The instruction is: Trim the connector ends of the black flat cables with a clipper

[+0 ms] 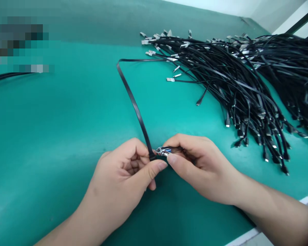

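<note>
- The flat black cable (135, 106) arcs from the hands across the mat and back toward the heap; its black end (152, 156) sits between the hands.
- The left hand (120, 171) curls, thumb and fingers pinching that end, a grip that seems to steady it.
- The right hand (200, 167) pinches a small metal connector (164, 151) just beside it, fingertips suiting so small a part.
- A heap of metal-tipped black cables (236, 78) lies right on the teal mat (66, 136), apparently kept clear of the hands.
</note>
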